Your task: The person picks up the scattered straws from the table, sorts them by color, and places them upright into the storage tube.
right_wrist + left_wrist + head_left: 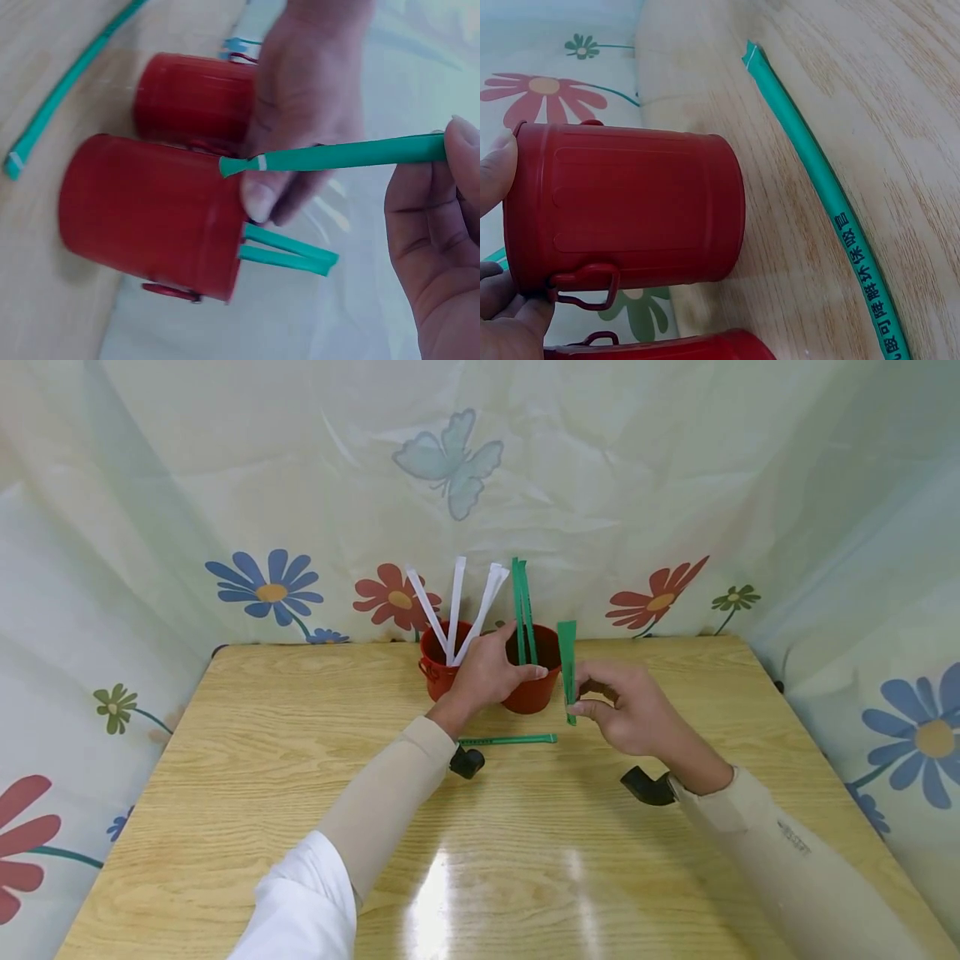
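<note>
My left hand (489, 675) grips the rim of the right-hand small red bucket (534, 695), thumb on the near side. Two green paper-wrapped straws (522, 610) stand upright in that bucket. Between thumb and fingers, my right hand (633, 710) pinches another green wrapped straw (345, 154), held in the air just right of the bucket. A further green wrapped straw (817, 176), with dark printed characters, lies on the table in front of the buckets. My left hand partly hides the second red bucket (435, 675), which holds several white wrapped straws (454, 610).
The buckets stand near the back edge of a wooden table (300, 710). Behind it hangs a pale curtain (570, 485) printed with flowers and a butterfly. Black wrist mounts (648, 787) stick out below both wrists.
</note>
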`<state>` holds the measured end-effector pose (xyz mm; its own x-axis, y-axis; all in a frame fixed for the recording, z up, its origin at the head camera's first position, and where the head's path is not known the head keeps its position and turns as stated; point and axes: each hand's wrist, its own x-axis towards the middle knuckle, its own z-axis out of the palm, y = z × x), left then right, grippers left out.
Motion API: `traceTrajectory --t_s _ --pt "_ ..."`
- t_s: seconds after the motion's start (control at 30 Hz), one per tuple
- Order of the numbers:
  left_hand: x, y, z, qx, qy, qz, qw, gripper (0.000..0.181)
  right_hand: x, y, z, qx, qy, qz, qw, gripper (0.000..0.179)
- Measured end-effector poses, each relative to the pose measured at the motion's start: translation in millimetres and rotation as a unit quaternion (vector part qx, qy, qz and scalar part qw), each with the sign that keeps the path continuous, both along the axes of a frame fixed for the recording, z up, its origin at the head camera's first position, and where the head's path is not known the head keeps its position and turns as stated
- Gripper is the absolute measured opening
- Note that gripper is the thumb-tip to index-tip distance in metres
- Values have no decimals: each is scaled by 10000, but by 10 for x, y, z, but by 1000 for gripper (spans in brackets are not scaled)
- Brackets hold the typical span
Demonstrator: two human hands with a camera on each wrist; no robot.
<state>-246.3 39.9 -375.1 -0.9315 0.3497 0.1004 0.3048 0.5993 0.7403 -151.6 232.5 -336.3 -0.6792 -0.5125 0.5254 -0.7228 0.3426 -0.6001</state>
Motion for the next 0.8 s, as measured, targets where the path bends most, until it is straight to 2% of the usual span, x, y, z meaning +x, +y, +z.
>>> traceTrajectory --t_s 0.13,0.23,0.47,0.67,0.8 --pt "-12 -17 10 46 32 -21 10000 88 -83 -44 106 -497 -238 -178 9983 25" --pt "-27 -25 18 72 56 -24 10000 88 -171 -75 189 -731 -253 -388 9962 22" --pt "-53 -13 43 122 154 -10 9998 86 -376 -106 307 -746 -257 -1106 9907 11" --pt "-24 18 36 112 156 -88 9998 84 -557 -74 240 -832 -599 -1643 9811 9" --pt "12 15 -4 121 123 -66 9998 83 -642 -66 131 -557 -809 -1973 9754 9"
